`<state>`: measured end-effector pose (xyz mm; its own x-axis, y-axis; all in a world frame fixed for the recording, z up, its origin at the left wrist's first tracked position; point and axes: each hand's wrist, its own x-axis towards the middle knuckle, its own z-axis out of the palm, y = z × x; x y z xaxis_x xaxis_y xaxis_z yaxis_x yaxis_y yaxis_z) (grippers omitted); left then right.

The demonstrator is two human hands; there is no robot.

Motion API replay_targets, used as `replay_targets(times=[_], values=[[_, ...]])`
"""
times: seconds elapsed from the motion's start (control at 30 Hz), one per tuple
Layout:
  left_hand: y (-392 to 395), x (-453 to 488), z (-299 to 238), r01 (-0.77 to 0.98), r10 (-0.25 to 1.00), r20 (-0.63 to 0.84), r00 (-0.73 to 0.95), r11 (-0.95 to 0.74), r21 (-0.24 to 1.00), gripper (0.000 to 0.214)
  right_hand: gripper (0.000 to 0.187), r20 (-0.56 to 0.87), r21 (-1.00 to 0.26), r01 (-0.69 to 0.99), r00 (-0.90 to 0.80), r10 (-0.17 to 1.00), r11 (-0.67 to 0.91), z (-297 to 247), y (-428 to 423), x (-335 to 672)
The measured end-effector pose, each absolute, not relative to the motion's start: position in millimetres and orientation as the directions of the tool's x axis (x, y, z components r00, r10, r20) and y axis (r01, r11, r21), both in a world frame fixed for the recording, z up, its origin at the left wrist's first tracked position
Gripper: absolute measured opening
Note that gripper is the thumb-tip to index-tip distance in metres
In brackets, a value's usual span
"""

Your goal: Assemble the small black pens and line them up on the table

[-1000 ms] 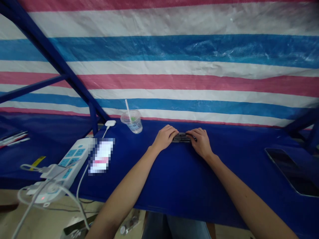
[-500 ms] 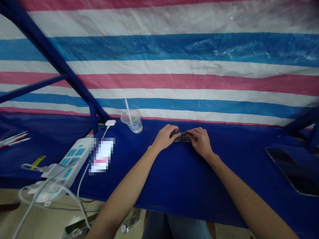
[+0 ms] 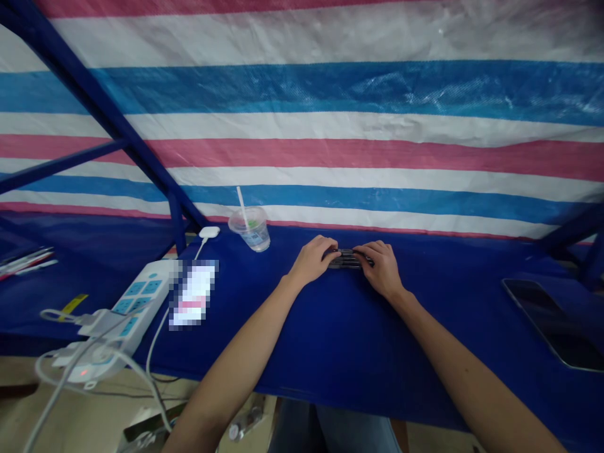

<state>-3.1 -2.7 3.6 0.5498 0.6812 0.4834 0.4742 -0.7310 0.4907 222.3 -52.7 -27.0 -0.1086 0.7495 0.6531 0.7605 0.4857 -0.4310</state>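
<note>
Several slim black pens (image 3: 348,259) lie side by side, running left to right, on the blue table cover (image 3: 340,340). My left hand (image 3: 313,258) is closed round their left ends, thumb on the near side and fingers on the far side. At the right ends my right hand (image 3: 379,264) grips in the same way, fingers curled over them. Only the middle stretch of the pens shows between the hands; both ends are hidden.
To the left stand a plastic cup (image 3: 255,233) with a straw, a lit phone (image 3: 194,296) and a white power strip (image 3: 136,308) with cables. More pens (image 3: 28,261) lie at far left. A dark phone (image 3: 552,324) lies at right. Striped sheeting (image 3: 358,154) hangs behind.
</note>
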Motion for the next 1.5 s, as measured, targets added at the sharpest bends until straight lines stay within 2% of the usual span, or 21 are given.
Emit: replay_targets(times=[0.13, 0.3, 0.4, 0.53, 0.7, 0.8, 0.93, 1.03, 1.1, 1.2, 1.33, 1.5], values=[[-2.6, -2.5, 5.9, 0.456, 0.65, 0.488, 0.583, -0.759, 0.465, 0.029, 0.019, 0.65, -0.427, 0.751, -0.132, 0.749, 0.503, -26.1, -53.5, 221.6], [-4.2, -3.3, 5.8, 0.473, 0.688, 0.475, 0.548, -0.723, 0.503, 0.017, 0.019, 0.65, -0.44, 0.753, -0.109, 0.752, 0.489, -26.1, -53.5, 222.2], [-4.1, -2.8, 6.0, 0.467, 0.671, 0.483, 0.563, -0.74, 0.484, 0.013, 0.019, 0.648, -0.44, 0.755, -0.108, 0.754, 0.486, -26.4, -53.4, 222.4], [-3.5, -2.2, 7.0, 0.443, 0.648, 0.502, 0.573, -0.76, 0.475, 0.024, 0.019, 0.652, -0.428, 0.757, -0.119, 0.748, 0.494, -26.5, -53.6, 222.1], [-3.8, -3.2, 5.2, 0.469, 0.685, 0.477, 0.551, -0.727, 0.502, 0.018, 0.019, 0.654, -0.424, 0.758, -0.122, 0.746, 0.496, -27.1, -53.1, 222.3], [-3.3, -3.0, 5.2, 0.462, 0.664, 0.477, 0.576, -0.745, 0.48, 0.015, 0.02, 0.65, -0.425, 0.756, -0.128, 0.749, 0.498, -27.5, -53.1, 222.3], [-3.7, -2.8, 7.2, 0.449, 0.647, 0.476, 0.595, -0.759, 0.471, 0.029, 0.019, 0.651, -0.424, 0.754, -0.132, 0.748, 0.502, -27.0, -53.6, 222.1], [-4.6, -3.4, 6.9, 0.464, 0.687, 0.456, 0.566, -0.722, 0.513, 0.017, 0.019, 0.657, -0.419, 0.756, -0.131, 0.743, 0.503, -26.5, -53.7, 222.2], [-4.7, -3.6, 5.8, 0.483, 0.712, 0.439, 0.549, -0.698, 0.528, 0.019, 0.019, 0.656, -0.417, 0.759, -0.13, 0.744, 0.5, -26.5, -53.6, 222.4], [-3.9, -3.1, 5.1, 0.482, 0.693, 0.45, 0.563, -0.717, 0.503, 0.014, 0.019, 0.647, -0.426, 0.76, -0.124, 0.752, 0.492, -26.5, -53.6, 222.3], [-3.8, -2.5, 7.4, 0.447, 0.65, 0.463, 0.602, -0.755, 0.48, 0.031, 0.019, 0.645, -0.432, 0.751, -0.13, 0.753, 0.5, -26.3, -53.9, 221.8], [-4.8, -3.0, 7.1, 0.483, 0.703, 0.439, 0.56, -0.707, 0.516, 0.02, 0.019, 0.652, -0.431, 0.752, -0.123, 0.748, 0.499, -26.3, -54.1, 221.8]])
